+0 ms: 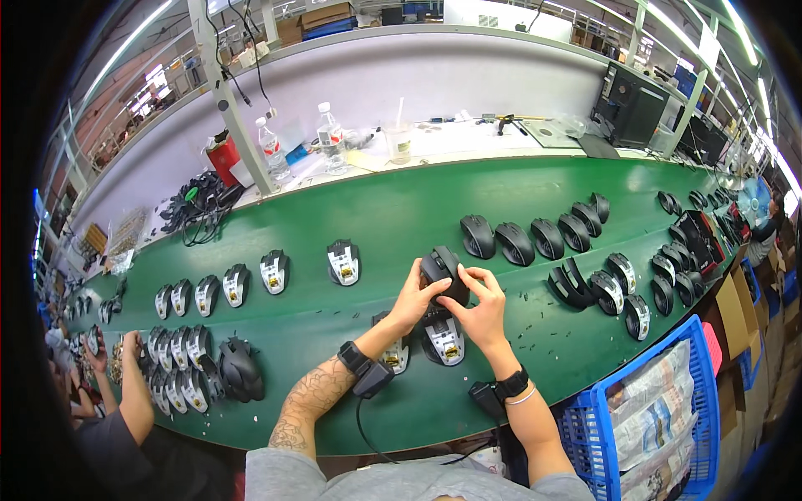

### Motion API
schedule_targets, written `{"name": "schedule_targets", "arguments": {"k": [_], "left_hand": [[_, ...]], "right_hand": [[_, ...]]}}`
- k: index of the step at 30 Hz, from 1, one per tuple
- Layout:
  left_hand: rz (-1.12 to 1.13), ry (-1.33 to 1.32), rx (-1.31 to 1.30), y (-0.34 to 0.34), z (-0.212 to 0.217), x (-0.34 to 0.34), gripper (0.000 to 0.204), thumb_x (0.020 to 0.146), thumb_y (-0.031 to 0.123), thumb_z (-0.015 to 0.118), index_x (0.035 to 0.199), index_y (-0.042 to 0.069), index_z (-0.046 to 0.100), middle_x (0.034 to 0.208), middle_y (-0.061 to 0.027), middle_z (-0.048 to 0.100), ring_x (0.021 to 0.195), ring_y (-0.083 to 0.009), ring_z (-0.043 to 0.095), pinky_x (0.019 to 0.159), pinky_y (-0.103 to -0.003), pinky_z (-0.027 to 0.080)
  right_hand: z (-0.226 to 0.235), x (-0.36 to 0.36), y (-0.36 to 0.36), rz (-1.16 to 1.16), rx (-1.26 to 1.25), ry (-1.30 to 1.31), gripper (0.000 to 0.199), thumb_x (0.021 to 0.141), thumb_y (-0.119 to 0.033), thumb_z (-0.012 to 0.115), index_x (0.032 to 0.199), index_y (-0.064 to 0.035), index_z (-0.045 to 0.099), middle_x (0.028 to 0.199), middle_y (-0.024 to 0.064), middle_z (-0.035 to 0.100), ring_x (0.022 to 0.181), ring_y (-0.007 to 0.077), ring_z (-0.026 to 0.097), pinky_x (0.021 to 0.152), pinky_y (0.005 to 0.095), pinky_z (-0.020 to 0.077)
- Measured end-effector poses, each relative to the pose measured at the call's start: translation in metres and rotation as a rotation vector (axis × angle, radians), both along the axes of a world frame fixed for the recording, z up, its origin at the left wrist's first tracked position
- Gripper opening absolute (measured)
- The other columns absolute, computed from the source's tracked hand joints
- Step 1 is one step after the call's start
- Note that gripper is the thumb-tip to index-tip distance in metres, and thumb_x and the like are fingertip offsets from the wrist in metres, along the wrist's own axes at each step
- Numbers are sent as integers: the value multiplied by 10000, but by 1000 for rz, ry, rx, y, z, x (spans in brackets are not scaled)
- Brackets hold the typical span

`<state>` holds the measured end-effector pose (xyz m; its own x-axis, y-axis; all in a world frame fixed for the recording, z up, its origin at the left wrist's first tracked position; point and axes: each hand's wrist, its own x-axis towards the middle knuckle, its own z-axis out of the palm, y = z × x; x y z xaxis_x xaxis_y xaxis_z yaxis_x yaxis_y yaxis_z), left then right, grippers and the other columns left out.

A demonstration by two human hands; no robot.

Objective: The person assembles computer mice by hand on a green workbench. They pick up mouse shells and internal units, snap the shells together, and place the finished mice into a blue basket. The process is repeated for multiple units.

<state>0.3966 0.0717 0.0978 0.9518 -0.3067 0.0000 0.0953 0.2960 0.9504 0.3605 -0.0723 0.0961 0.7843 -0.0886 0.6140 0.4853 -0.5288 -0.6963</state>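
Note:
Both my hands hold a black computer mouse up over the green bench. My left hand is closed on its left side, and my right hand grips its right side with fingers and thumb. Just below the hands lie two mouse bodies without top covers: one shows a white inside with a gold-coloured part, the other is partly hidden by my left wrist. Beyond my hands stands a row of black covered mice. Several open mouse bodies are spaced out to the left.
Curved black covers and more open mice lie at right. A blue basket with newspaper stands at the bench's right edge. At left, a co-worker's arm reaches beside grouped mouse bodies. Bottles stand on the back shelf.

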Motion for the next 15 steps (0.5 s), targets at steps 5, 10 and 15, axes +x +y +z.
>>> {"name": "schedule_targets", "arguments": {"k": [5,10,15], "left_hand": [[53,15,-60,4,-3,3,531,782,21,675,1227,50,386,1115,-92,547,993,-195,580,798,-342,522],[105,94,-253,11,-2,12,480,723,9,724,1113,62,449,1011,-78,574,904,-204,620,714,-327,559],[79,68,-284,11,-3,10,490,714,-22,701,1123,71,448,1025,-70,570,941,-215,608,778,-357,543]], "right_hand": [[-1,-2,11,-133,-249,-73,584,648,-130,785,1200,-93,595,1185,123,519,1076,289,488,798,367,491],[-25,8,10,146,487,263,478,858,-234,643,1273,-39,507,1180,86,531,1007,177,528,879,321,454],[-33,13,0,452,1037,600,244,935,-298,527,907,-60,575,939,23,604,859,114,556,801,298,447]]}}
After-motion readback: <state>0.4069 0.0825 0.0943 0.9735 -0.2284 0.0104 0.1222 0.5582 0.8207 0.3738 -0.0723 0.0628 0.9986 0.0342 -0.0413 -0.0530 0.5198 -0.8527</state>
